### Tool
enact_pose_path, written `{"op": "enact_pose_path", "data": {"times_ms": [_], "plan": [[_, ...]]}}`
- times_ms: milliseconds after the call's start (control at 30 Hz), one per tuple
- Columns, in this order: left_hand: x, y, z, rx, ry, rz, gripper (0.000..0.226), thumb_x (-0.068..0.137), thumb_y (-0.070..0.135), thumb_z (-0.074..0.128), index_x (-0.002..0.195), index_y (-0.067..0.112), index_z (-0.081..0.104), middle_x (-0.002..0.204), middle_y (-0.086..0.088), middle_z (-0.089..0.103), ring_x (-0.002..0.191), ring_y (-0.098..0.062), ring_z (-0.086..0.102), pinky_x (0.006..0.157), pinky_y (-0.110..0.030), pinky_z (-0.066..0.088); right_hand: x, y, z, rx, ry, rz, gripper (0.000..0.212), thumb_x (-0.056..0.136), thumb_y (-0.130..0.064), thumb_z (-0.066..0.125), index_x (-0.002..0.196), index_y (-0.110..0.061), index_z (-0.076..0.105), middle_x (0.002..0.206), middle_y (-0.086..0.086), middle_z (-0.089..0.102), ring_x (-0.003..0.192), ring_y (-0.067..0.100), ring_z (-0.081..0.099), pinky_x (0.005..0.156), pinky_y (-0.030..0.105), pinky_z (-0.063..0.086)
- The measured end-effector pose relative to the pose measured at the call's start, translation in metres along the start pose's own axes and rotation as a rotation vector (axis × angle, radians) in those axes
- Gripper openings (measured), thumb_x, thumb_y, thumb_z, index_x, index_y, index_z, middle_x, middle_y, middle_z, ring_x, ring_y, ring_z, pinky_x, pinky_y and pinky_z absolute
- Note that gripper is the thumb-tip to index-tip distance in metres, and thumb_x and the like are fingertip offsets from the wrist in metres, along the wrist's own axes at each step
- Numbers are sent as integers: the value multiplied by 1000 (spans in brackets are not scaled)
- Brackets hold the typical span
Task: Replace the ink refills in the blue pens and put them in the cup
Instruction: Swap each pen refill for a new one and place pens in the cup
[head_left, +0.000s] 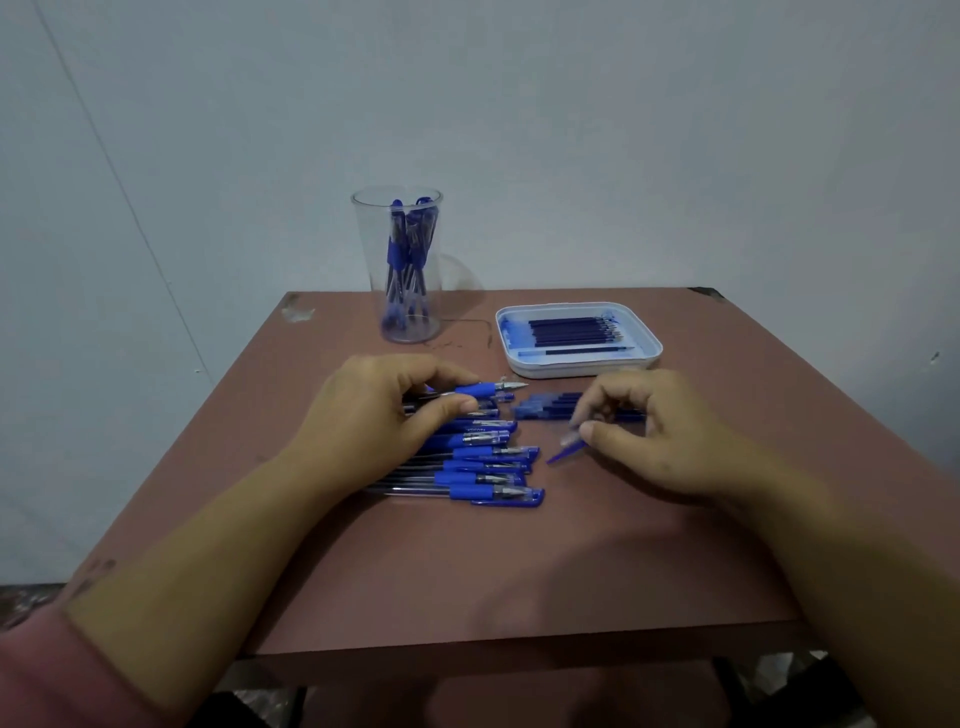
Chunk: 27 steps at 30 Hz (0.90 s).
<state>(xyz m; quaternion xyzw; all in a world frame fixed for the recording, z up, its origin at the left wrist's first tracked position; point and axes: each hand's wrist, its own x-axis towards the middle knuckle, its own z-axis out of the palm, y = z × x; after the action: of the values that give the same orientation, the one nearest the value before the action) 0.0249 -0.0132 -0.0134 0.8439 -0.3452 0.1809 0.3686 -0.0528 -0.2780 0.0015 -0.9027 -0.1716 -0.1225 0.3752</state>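
Note:
My left hand (379, 415) grips an uncapped blue pen (488, 388), its tip pointing right, just above a row of several capped blue pens (483, 467) lying on the brown table (519, 571). A blue pen cap (566, 451) is pinched between the thumb and fingers of my right hand (654, 436), low over the table. Behind that hand lies a small pile of used refills (550, 408). A clear plastic cup (400, 270) with several blue pens in it stands at the back. To its right, a white tray (649, 338) holds several dark refills (571, 330).
The table stands against a pale wall. Its front edge is near my body, and its right edge runs close past the tray. A thin scratch or thread lies between cup and tray.

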Motion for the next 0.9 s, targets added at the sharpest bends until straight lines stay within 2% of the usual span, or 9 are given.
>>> {"op": "enact_pose_path", "data": {"times_ms": [100,167,267,333,433,567,767,900], "plan": [[0,-1,-1,16,15,21,28,81,54,65,104,42,73,86,21,72,81,4,66,73,-31,58,-2,-1,-1,22,-145,87,13,84,-5,65,77,-16,68,79,-1,73,63,2,57,62,19,47],[0,2,-1,26,13,29,26,81,52,65,104,41,73,86,22,72,81,5,65,72,-29,57,-1,1,0,-34,-165,79,13,82,-7,66,76,-18,68,77,-4,71,63,1,55,61,18,43],[0,5,0,39,-5,41,25,81,49,66,103,40,74,87,24,71,81,4,65,71,-27,56,2,3,2,-188,-108,22,4,73,-25,64,74,-27,67,78,-10,64,75,7,59,65,16,42],[1,5,0,46,-17,45,22,83,47,69,103,39,74,89,23,72,81,3,65,72,-28,56,4,3,5,-196,-14,-37,8,72,-25,62,78,-26,67,78,-12,64,77,7,59,66,15,42],[1,5,1,58,-22,53,18,85,40,74,103,38,74,89,22,72,80,3,65,72,-31,56,8,-4,13,-181,159,-123,14,81,-30,63,89,-21,68,81,-14,63,79,8,57,67,15,42],[1,8,3,51,-18,89,18,86,40,73,103,37,74,89,21,72,79,3,65,71,-31,56,15,-12,27,-160,215,-177,31,88,-45,57,102,-22,71,86,-15,66,81,7,59,72,17,45],[0,12,5,47,-22,120,21,85,46,65,102,38,74,89,21,72,79,5,64,68,-31,56,19,-6,36,-161,221,-216,12,88,-22,69,99,-19,73,85,-19,64,81,-1,59,72,9,43],[0,12,6,63,-19,126,23,85,48,63,101,38,75,88,20,72,78,3,64,67,-31,56,16,-8,34,-120,207,-219,13,85,-19,73,96,-24,66,84,-23,60,80,3,59,71,14,46]]}}
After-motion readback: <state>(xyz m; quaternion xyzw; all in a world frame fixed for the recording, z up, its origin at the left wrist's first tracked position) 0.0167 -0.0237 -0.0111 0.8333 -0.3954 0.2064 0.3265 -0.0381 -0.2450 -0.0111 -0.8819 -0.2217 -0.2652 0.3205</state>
